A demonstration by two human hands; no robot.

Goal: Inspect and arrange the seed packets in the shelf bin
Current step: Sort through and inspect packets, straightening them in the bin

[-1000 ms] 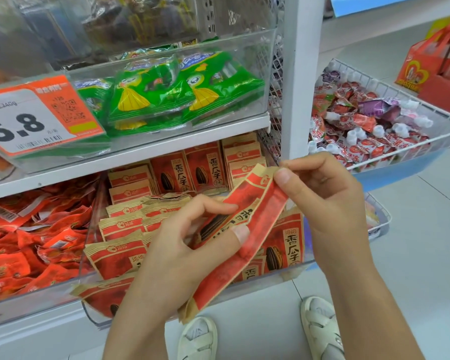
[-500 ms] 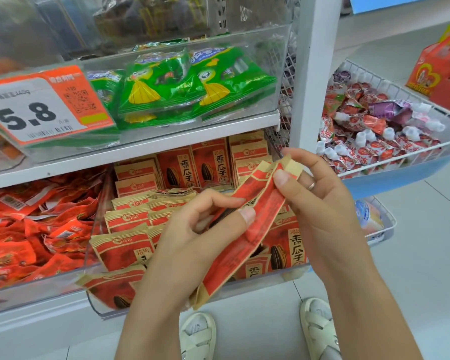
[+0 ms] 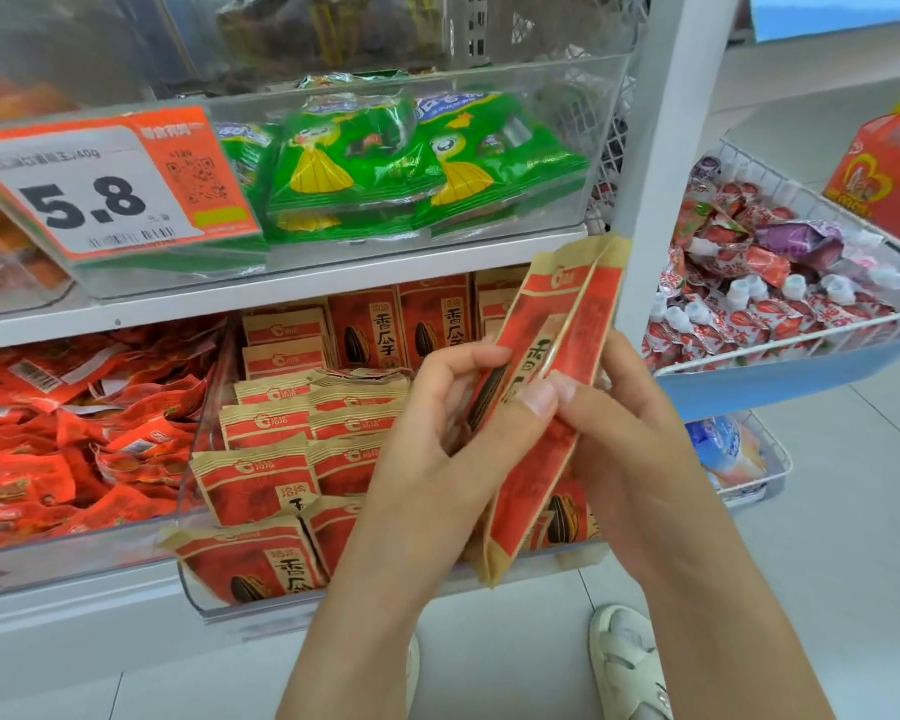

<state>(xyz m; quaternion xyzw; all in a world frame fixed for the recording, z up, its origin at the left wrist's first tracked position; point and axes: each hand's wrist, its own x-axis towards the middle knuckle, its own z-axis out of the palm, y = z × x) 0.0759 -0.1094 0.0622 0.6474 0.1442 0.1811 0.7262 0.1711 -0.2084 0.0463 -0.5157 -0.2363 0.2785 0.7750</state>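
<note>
I hold a red-and-tan seed packet (image 3: 552, 387) edge-on and nearly upright in front of the clear shelf bin (image 3: 198, 589). My left hand (image 3: 437, 449) grips its left side, thumb pressed on the front. My right hand (image 3: 624, 439) grips the right side, fingers curled behind it. The bin holds several matching packets (image 3: 261, 485), some lying overlapped at the front, others standing upright at the back (image 3: 370, 330).
A bin of green packets (image 3: 365, 163) with a 5.8 price tag (image 3: 94, 189) sits on the shelf above. Red snack packs (image 3: 74, 423) fill the bin to the left. Right of the white post (image 3: 661, 163), a wire basket (image 3: 853, 324) holds pouches.
The packet has swung from a slant to nearly upright and risen. My right hand slid down from its top corner to its middle. The view shifted slightly.
</note>
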